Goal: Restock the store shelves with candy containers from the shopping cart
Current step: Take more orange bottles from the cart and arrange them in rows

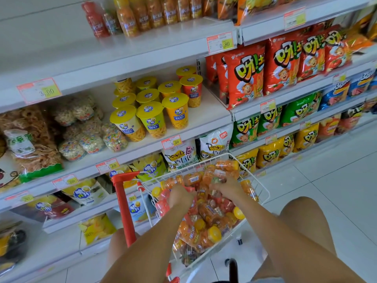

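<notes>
Currently both hands are down in the cart, among the candy containers heaped there.

- Left hand: knuckles up, fingers curled down into the pile beside a red-capped container. The back of the hand hides the fingertips, so I cannot tell whether it holds anything.
- Right hand: a little further forward, thumb and fingers wrapped round one small container at the top of the heap.
- Containers in the cart lie on their sides, long axes pointing every way. No common direction to work from.
- Matching stock, the shelf row, stands upright on the top shelf, caps up, well above the hands and off to their left. Bare shelf runs on to the left of that row.
- Snack cups fill the shelf between; the lift has to pass in front of them.

Judgement: the move I'm planning turns on up-and-left travel plus a quarter turn, since each container leaves the cart lying flat and must arrive standing. The left hand is on the shelf side of the cart and has the shorter reach to the bare stretch. The right hand would have to cross over the red handle side. Step in hand looks like the pick-up; the cart is still heaped, so plenty remains.
</notes>
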Demonstrator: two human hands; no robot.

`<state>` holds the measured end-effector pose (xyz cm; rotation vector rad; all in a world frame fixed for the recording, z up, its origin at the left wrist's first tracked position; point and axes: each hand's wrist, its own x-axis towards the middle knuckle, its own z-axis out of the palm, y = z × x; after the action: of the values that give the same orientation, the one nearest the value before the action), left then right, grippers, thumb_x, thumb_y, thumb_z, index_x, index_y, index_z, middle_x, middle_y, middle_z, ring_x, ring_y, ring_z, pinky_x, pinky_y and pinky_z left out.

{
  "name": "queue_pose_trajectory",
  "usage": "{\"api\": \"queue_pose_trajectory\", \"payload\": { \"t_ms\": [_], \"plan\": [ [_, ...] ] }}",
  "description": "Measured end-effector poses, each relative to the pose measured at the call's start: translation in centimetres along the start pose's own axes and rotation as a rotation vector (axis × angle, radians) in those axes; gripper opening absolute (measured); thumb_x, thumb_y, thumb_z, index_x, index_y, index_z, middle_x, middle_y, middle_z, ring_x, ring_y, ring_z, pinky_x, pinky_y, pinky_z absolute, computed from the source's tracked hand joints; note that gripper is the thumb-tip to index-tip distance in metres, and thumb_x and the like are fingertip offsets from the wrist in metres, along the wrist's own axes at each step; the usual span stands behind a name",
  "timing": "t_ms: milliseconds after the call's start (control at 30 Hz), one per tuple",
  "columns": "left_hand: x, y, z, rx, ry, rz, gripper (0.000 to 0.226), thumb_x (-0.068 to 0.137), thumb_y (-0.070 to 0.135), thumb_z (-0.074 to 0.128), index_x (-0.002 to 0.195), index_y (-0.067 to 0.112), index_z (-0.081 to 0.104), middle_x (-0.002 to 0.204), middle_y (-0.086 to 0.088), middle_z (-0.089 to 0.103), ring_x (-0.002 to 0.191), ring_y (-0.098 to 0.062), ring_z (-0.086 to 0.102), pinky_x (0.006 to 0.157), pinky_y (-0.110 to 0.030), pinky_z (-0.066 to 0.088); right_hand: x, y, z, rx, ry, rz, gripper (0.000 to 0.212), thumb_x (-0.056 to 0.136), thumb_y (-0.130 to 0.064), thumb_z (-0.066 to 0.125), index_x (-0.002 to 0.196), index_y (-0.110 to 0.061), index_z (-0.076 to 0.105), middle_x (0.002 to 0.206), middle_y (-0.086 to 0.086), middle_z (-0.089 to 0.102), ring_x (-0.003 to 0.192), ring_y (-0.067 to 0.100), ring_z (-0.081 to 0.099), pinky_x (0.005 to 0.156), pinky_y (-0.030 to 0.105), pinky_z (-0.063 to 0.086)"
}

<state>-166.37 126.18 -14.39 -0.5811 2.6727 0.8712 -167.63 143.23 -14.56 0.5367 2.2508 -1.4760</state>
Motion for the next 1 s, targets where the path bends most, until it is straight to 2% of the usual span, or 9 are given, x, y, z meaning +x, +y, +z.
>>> {"api": "queue_pose_trajectory", "payload": {
  "t_ms": [100,233,367,467,600,733,867,933,1000],
  "plan": [
    [-0.6,-0.2,-0.2,-0.007,0.023,0.035,0.048,0.082,0.029,0.067,0.117,-0.002,0.054,0.06,0.004,0.053,0.052,-0.011,0.052,0.039,-0.021,0.033,-0.6,-1.2,-0.8,0.009,0.011,-0.09,0.061,0.076,-0.038,0.076,0.129,-0.019,0.053,0.123,0.005,0.059,0.106,0.023,0.058,0.083,0.03,0.044],
    [-0.8,-0.3,-0.6,-0.086,-0.012,0.041,0.045,0.081,0.027,0.07,0.115,0.004,0.052,0.068,0.002,0.058,0.059,-0.014,0.055,0.041,-0.023,0.034,-1.7,-3.5,-2.1,-0.009,0.021,-0.212,0.068,0.078,-0.042,0.074,0.136,-0.02,0.046,0.13,0.003,0.053,0.098,0.015,0.051,0.08,0.027,0.04],
    [-1.6,0.5,-2.5,-0.311,0.02,0.102,0.04,0.081,0.027,0.072,0.109,0.006,0.053,0.078,0.0,0.063,0.056,-0.01,0.054,0.042,-0.02,0.038,-3.4,-6.5,-3.7,-0.054,0.084,-0.334,0.065,0.076,-0.048,0.074,0.131,-0.024,0.05,0.121,0.0,0.059,0.099,0.016,0.059,0.08,0.03,0.048],
    [-3.4,3.0,-6.7,-0.471,0.082,0.252,0.028,0.087,0.02,0.066,0.107,0.009,0.05,0.08,0.005,0.059,0.057,-0.002,0.058,0.046,-0.014,0.043,-5.3,-10.3,-5.4,-0.099,0.14,-0.472,0.061,0.078,-0.045,0.073,0.126,-0.016,0.051,0.109,-0.001,0.061,0.095,0.017,0.06,0.074,0.029,0.046],
    [-5.8,7.2,-15.8,-0.668,0.22,0.535,0.018,0.088,0.013,0.062,0.096,0.021,0.049,0.095,-0.005,0.066,0.083,-0.013,0.065,0.066,-0.015,0.046,-8.2,-17.5,-7.4,-0.06,0.185,-0.668,0.057,0.072,-0.032,0.081,0.115,-0.015,0.048,0.104,-0.003,0.06,0.093,0.016,0.059,0.077,0.031,0.047],
    [-8.2,11.1,-26.5,-0.731,0.395,0.753,0.016,0.089,0.008,0.06,0.101,0.01,0.049,0.085,0.004,0.068,0.067,0.005,0.063,0.057,-0.009,0.043,-11.5,-26.3,-8.6,-0.061,0.195,-0.874,0.066,0.065,-0.035,0.085,0.116,-0.02,0.045,0.097,-0.012,0.059,0.081,-0.003,0.056,0.065,0.008,0.041],
    [-7.0,13.2,-34.8,-0.74,0.549,0.826,0.013,0.09,0.011,0.06,0.096,0.016,0.05,0.085,0.005,0.068,0.068,0.001,0.066,0.064,-0.023,0.054,-13.1,-34.7,-8.7,-0.116,0.225,-1.013,0.058,0.066,-0.037,0.084,0.11,-0.026,0.047,0.089,-0.02,0.056,0.077,-0.007,0.053,0.064,0.003,0.039],
    [-4.7,13.7,-38.0,-0.736,0.607,0.788,0.019,0.089,0.015,0.062,0.102,0.011,0.048,0.09,-0.001,0.068,0.075,-0.006,0.068,0.076,-0.034,0.056,-12.2,-38.6,-7.9,-0.156,0.217,-1.041,0.062,0.065,-0.039,0.085,0.114,-0.021,0.051,0.098,-0.01,0.063,0.087,0.007,0.06,0.07,0.018,0.043],
    [-1.8,13.9,-40.6,-0.73,0.649,0.745,0.026,0.086,0.017,0.066,0.103,0.012,0.048,0.094,-0.006,0.068,0.081,-0.016,0.068,0.078,-0.041,0.056,-10.7,-42.2,-6.7,-0.275,0.23,-1.048,0.065,0.067,-0.039,0.083,0.119,-0.02,0.049,0.101,-0.007,0.062,0.082,0.011,0.059,0.065,0.027,0.042]
  ]
}}
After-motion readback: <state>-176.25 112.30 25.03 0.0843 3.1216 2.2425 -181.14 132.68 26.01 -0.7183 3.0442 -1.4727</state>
